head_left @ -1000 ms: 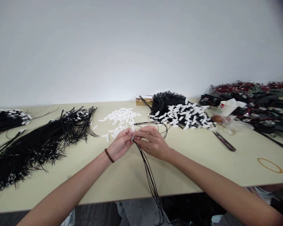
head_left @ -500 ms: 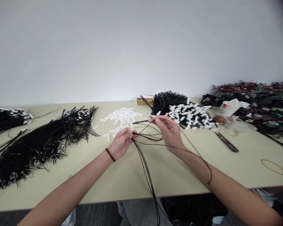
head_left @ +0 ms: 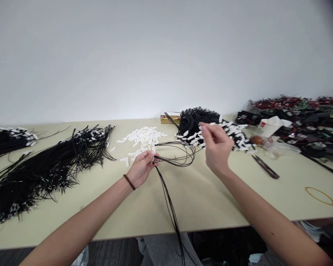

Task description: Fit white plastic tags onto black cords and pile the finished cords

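Observation:
My left hand (head_left: 142, 169) is closed around a small white plastic connector (head_left: 154, 149), pinching it between thumb and fingers. From the connector, thin black wires (head_left: 187, 162) bend to the right in a loop, while a bundle of black wires (head_left: 169, 195) hangs over the table's front edge. Right of the loop, my right hand (head_left: 218, 149) is raised with thumb and forefinger pinched together. A thin wire runs from the loop towards it, but what the fingertips hold, if anything, cannot be made out. Just behind my left hand lies a pile of loose white connectors (head_left: 144, 135).
Long bundles of black wires (head_left: 44, 173) cover the table's left side. Wires with white connectors (head_left: 227, 131) are heaped behind my right hand. Further right are thread snips (head_left: 265, 167), a paper cup (head_left: 268, 127), a plastic bag (head_left: 280, 147) and a yellow rubber band (head_left: 320, 195).
My right hand has moved right and slightly up, away from the connector. The long wire that curved over my right forearm no longer lies there. My left hand keeps its hold.

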The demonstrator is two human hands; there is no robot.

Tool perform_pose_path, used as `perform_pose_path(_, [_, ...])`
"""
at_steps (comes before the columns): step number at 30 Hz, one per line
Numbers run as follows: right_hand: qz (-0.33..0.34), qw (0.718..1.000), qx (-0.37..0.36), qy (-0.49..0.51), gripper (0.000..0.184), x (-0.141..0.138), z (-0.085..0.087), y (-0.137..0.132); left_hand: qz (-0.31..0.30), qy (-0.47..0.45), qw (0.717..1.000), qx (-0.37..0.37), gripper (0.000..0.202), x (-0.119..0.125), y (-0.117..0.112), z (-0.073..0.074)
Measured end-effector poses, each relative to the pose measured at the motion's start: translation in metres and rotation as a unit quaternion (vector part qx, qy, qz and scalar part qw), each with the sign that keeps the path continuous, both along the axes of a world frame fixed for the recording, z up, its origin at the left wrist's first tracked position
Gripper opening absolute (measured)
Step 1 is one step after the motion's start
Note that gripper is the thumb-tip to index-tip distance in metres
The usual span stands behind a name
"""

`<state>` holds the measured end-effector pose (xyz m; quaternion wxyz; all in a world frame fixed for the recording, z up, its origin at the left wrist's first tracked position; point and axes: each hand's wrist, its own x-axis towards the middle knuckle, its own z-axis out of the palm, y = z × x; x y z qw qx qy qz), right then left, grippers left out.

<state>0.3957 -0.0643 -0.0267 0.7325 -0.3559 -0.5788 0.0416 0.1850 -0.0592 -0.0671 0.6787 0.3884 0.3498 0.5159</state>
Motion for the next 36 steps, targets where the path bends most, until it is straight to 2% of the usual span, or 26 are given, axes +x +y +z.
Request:
perform_pose_path(3, [-0.021, 0.975, 0.102, -0.199, 0.009, -0.017, -0.008, -0.011, -0.012, -0.008, 1.0, -0.005, 0.021, -0.001, 0.001, -0.001])
perform_pose_path(7, [-0.003, 0.937, 0.163, -0.31, 0.01, -0.03, -0.021, -0.014, -0.05, -0.022, 0.999, 0.001, 0.019, -0.001, 0.001, -0.002])
perform_pose_path(12, [0.007, 0.927, 0.156, -0.341, 0.009, -0.031, -0.027, -0.012, -0.06, -0.016, 0.998, 0.012, 0.02, 0.0, 0.0, -0.001])
perform_pose_path(18, [0.01, 0.928, 0.147, -0.343, 0.011, -0.03, -0.024, -0.013, -0.07, -0.025, 0.997, 0.019, 0.021, -0.001, 0.001, -0.003])
perform_pose_path(27, [0.018, 0.93, 0.136, -0.34, 0.01, -0.03, -0.028, -0.011, -0.075, -0.027, 0.997, 0.017, 0.021, -0.001, 0.001, -0.002])
perform_pose_path(36, [-0.001, 0.927, 0.084, -0.367, 0.008, -0.031, -0.03, -0.01, -0.075, 0.008, 0.996, 0.044, 0.024, -0.001, -0.001, -0.003])
